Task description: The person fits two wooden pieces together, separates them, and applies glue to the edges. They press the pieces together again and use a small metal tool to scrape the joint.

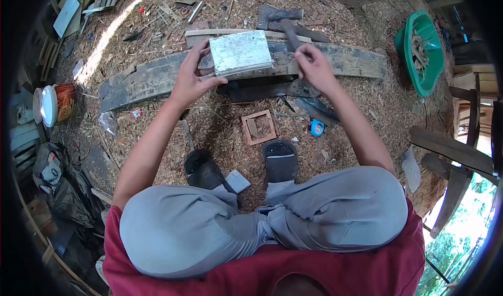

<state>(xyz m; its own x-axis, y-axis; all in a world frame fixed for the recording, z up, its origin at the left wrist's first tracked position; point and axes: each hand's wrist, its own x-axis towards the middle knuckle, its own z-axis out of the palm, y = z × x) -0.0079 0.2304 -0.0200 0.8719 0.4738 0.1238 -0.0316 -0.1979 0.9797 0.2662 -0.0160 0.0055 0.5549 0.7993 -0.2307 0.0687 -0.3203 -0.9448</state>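
Observation:
A pale, scuffed rectangular block [241,51] sits over the long weathered plank [152,81]. Around its left end wraps my left hand [195,78], with the thumb along the near edge and the fingers behind. My right hand [316,69] is closed on the handle of a hammer [290,33], just right of the block. The hammer's head points away from me, beyond the plank. Just on the near side of the plank lies a dark saw [262,90], partly in shadow.
Wood shavings cover the ground. Between plank and feet lie a small wooden frame [244,128] and a blue tape measure [317,128]. A green basin [434,60] with scraps stands at right, a bucket [64,103] at left. Dark timbers [450,146] jut in from the right.

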